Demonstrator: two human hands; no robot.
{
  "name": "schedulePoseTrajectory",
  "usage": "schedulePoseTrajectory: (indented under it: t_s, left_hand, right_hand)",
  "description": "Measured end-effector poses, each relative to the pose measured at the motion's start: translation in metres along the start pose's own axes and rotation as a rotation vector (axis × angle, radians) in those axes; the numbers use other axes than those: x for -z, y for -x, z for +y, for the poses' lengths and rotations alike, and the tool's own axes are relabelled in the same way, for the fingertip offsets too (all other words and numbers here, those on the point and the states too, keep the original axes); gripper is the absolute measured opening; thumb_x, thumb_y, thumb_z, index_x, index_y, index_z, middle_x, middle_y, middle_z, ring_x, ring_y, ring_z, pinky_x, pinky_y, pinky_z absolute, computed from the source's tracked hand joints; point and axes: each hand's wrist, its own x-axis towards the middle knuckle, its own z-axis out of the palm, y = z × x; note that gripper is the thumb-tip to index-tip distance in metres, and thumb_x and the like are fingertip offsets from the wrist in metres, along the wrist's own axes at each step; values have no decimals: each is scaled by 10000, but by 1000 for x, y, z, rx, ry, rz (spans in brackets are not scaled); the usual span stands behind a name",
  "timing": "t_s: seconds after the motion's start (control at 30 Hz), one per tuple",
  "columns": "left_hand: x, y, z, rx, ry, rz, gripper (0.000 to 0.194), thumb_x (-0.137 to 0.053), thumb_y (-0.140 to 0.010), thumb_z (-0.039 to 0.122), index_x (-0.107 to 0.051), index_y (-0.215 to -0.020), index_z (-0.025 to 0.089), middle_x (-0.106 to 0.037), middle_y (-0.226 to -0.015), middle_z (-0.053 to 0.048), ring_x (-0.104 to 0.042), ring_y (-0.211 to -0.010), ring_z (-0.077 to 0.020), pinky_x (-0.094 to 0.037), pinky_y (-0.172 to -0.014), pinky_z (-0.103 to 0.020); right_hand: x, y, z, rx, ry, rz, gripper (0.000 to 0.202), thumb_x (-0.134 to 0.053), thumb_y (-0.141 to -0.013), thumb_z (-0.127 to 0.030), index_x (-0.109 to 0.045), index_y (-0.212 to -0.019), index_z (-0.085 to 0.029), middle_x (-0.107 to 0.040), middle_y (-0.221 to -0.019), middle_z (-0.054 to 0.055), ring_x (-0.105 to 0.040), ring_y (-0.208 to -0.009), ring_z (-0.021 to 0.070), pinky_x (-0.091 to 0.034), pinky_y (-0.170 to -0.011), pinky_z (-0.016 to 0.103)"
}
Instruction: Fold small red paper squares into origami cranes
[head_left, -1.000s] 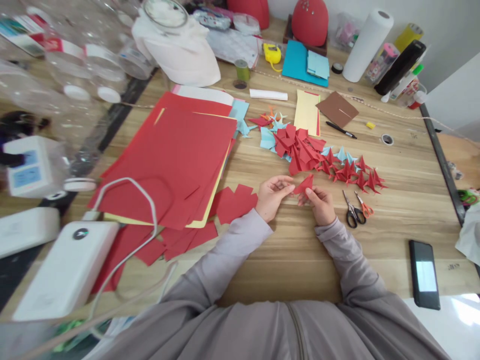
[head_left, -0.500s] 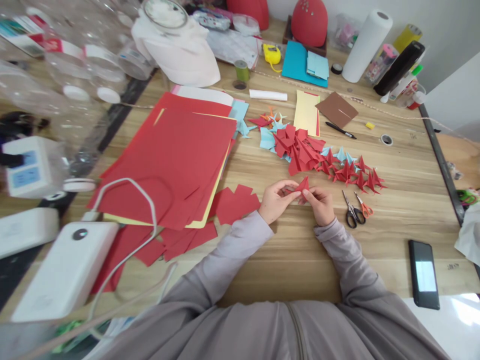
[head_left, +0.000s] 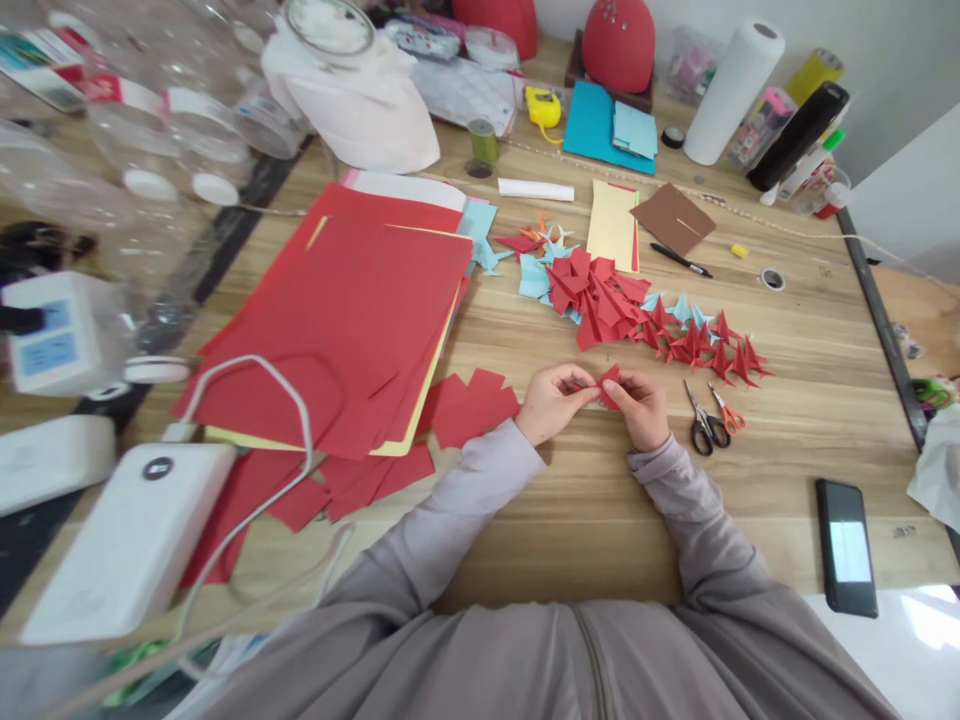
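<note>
Between my two hands is a small piece of folded red paper (head_left: 609, 386), partly hidden by the fingers. My left hand (head_left: 553, 402) pinches its left side with thumb and fingertips. The thumb of my right hand (head_left: 639, 405) presses on its right side, fingers bent behind. Just beyond my hands lies a heap of partly folded red papers (head_left: 596, 300). To its right stand several finished red paper cranes (head_left: 697, 345), with light blue cranes (head_left: 681, 310) behind them.
Black scissors (head_left: 706, 425) and orange scissors (head_left: 727, 408) lie right of my hands. Large red sheets (head_left: 360, 310) and cut red pieces (head_left: 474, 408) cover the left. A phone (head_left: 847, 548) rests near the right front edge. A white power bank (head_left: 127, 540) with a cable sits at left.
The folded red paper has shifted slightly in my fingers, and its raised point now looks lower and spread more to the right. My arms have barely moved.
</note>
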Motion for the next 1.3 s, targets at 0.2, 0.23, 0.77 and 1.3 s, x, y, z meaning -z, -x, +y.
schedulePoseTrajectory:
  t_s: [0.2,0.23,0.77,1.3]
  left_hand:
    - [1,0,-3,-6,-35,-115,196,-732,-598,291,-613,-617,136,-604,-566,3,-488,-503,-80,-371,-495,-213]
    - [1,0,-4,-6,-42,-121,192,-731,-598,284,-610,-616,136,-599,-565,6,-483,-504,-79,-368,-495,-212]
    - [-7,1,-7,-59,-24,-87,331,-780,-549,247,-500,-707,168,-595,-613,40,-562,-590,-99,-430,-577,-221]
    - [-2,1,-2,11,124,-178,234,-702,-654,306,-538,-711,149,-533,-541,54,-455,-503,-61,-370,-509,-195]
  right_hand:
    - [4,-1,2,36,37,13,186,-728,-672,-365,-667,-662,-189,-603,-673,-6,-517,-566,97,-427,-502,229]
    - [6,-1,2,33,40,12,190,-728,-673,-362,-662,-644,-187,-587,-656,-9,-500,-544,89,-409,-481,224]
    - [5,-1,3,25,52,30,268,-730,-671,-353,-618,-503,-177,-492,-543,-28,-417,-464,73,-311,-414,229]
    - [5,-3,4,44,36,7,272,-737,-672,-339,-601,-497,-182,-483,-541,-31,-424,-517,82,-327,-489,238]
